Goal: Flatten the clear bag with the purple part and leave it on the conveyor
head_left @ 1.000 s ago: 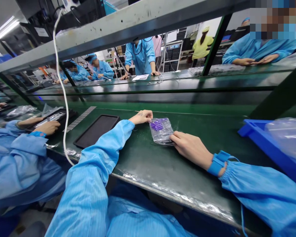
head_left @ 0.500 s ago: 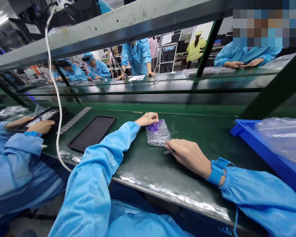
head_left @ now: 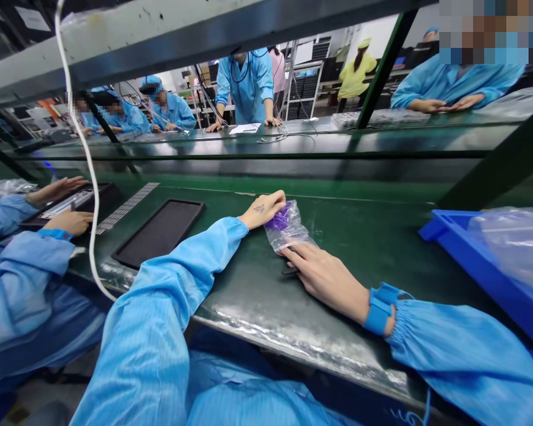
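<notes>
A small clear plastic bag (head_left: 290,232) with purple parts inside lies on the green belt (head_left: 373,236) in front of me. My left hand (head_left: 263,209) grips the bag's far end, over the purple parts. My right hand (head_left: 322,274) lies flat at the bag's near end, fingers stretched toward it, pressing a thin dark flat piece (head_left: 289,271) against the belt. Both arms wear light blue sleeves, and a blue strap circles the right wrist.
A black tray (head_left: 160,232) lies left of my arm, with a ribbed strip (head_left: 127,207) beyond it. A co-worker's hands (head_left: 68,222) work on a dark tray at far left. A blue bin (head_left: 484,266) with plastic sheeting stands right. A white cable (head_left: 86,160) hangs down.
The bag has been pulled upward and away from the dark flat piece, which now lies bare under my right fingers. My right hand has flattened out; my left hand has lifted the bag's far end.
</notes>
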`<state>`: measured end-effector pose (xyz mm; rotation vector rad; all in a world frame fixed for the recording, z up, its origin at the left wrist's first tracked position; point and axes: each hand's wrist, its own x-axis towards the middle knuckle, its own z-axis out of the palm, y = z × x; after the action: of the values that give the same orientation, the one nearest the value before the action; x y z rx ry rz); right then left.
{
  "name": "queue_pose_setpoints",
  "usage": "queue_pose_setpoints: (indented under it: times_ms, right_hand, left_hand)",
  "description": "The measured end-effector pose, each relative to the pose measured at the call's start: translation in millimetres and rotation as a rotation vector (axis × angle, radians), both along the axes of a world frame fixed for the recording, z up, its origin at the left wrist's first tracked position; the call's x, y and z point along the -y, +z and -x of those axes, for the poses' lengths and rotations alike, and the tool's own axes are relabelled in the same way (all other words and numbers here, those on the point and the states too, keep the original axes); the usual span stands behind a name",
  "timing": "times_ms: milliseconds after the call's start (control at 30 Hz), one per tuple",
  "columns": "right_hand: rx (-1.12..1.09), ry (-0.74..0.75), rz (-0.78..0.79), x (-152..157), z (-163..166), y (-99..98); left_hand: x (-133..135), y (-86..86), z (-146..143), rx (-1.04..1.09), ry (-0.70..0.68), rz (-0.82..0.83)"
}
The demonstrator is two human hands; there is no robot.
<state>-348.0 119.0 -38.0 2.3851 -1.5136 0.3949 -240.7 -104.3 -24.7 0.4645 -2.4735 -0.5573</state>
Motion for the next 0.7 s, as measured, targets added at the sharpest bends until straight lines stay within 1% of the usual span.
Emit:
queue_pose_setpoints:
  times_ms: [133,267,333,433,500,567,700]
  right_hand:
    - [-0.083,-0.077,-0.074,-3,-2,5.5]
    - [-0.131,-0.130,-0.099,-5,-5,9.8]
    - [-0.153,-0.154,-0.113,-6,-6,11.3]
    - [-0.161,-0.176,-0.141,-5,-7,11.9]
    - [-0.131,-0.162,-0.155,-5,-6,10.8]
    - [-0.070,-0.121,-0.161,-4,-4,8.9]
    - [0.036,-0.048,-0.169,-3,0,5.3]
  left_hand:
    - [1,-1.5,2,0.015,0.047,0.080]
    - [5,-3.0,3,0.011,0.091,0.125]
    - [4,-2.8,4,0.005,0.098,0.109]
    - [3,-2.0,5,-0.026,0.063,0.038]
    - [3,-2.0,6,-0.023,0.042,-0.028]
    - [3,-2.6,8,0.010,0.050,-0.056]
    - [4,-2.6,9,0.045,0.073,0.015]
